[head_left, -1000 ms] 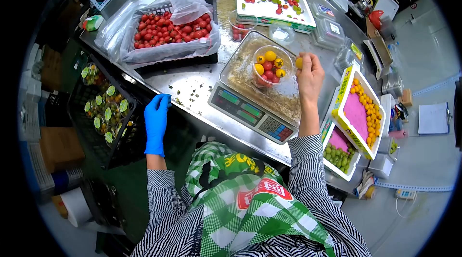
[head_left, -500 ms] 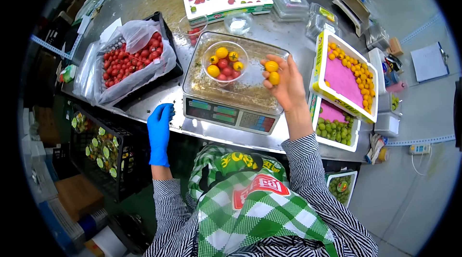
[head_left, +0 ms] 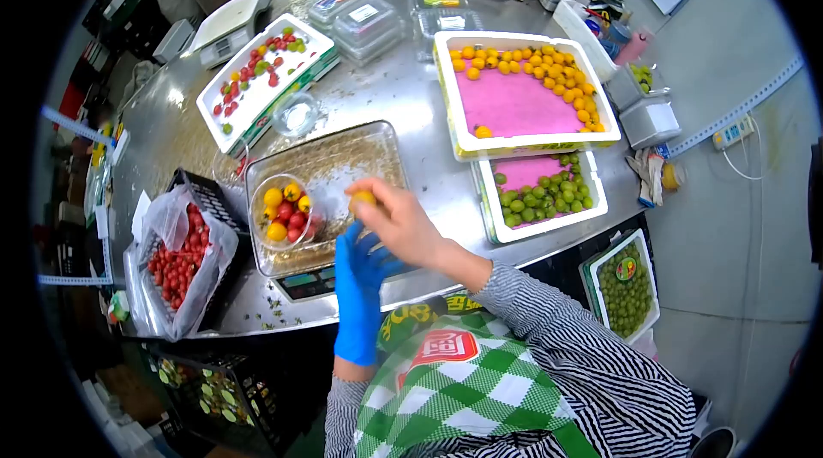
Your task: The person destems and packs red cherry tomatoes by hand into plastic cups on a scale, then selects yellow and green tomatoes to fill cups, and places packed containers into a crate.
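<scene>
My bare right hand (head_left: 401, 224) is closed on a yellow cherry tomato (head_left: 363, 198), pinched at the fingertips above the scale's metal pan (head_left: 351, 149). Whether a second tomato is tucked in the palm cannot be seen. Just below it, my left hand (head_left: 358, 291) in a blue glove has its fingers stretched upward, holding nothing visible. On the left part of the pan stands a clear round cup (head_left: 314, 226) with red and yellow cherry tomatoes (head_left: 285, 211). The scale's display (head_left: 309, 283) is partly hidden by the left hand.
A white tray (head_left: 463, 119) of yellow tomatoes overlaps a tray (head_left: 495, 222) of green fruit on the right. A lined crate (head_left: 225, 244) of red tomatoes stands left. Behind are a mixed-tomato tray (head_left: 291, 85), an upturned-looking clear cup (head_left: 296, 114) and clear boxes (head_left: 367, 27).
The view has turned to the right. My right hand has moved left with a yellow tomato and turned over, and my left hand has come up beside it over the scale's front edge.
</scene>
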`<move>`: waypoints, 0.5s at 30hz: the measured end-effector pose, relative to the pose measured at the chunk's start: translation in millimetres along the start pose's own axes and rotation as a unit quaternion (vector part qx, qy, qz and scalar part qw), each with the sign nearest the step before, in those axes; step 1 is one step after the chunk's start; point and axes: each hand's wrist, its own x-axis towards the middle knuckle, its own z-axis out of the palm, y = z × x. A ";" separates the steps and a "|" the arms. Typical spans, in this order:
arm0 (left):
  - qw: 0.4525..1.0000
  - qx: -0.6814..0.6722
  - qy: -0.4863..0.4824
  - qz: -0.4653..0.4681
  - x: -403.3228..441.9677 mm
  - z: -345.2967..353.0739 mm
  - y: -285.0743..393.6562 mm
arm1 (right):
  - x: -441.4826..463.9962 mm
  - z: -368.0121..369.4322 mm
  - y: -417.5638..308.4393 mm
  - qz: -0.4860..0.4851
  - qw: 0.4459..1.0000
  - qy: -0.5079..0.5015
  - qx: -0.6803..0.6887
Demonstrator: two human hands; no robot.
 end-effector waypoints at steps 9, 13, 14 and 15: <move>0.973 0.193 -0.125 -0.020 60.3 104.6 -67.5 | -6.5 -169.6 31.6 -0.128 0.923 0.151 -0.331; 0.730 0.610 -0.110 0.287 98.7 132.5 -82.1 | 16.4 -275.9 76.3 0.009 0.866 0.155 -0.475; 0.653 0.664 -0.102 0.350 113.4 138.1 -85.6 | 18.3 -294.2 83.1 0.051 0.854 0.109 -0.506; 0.567 0.708 -0.096 0.410 127.4 142.8 -91.0 | 18.1 -307.5 89.9 0.094 0.837 0.065 -0.536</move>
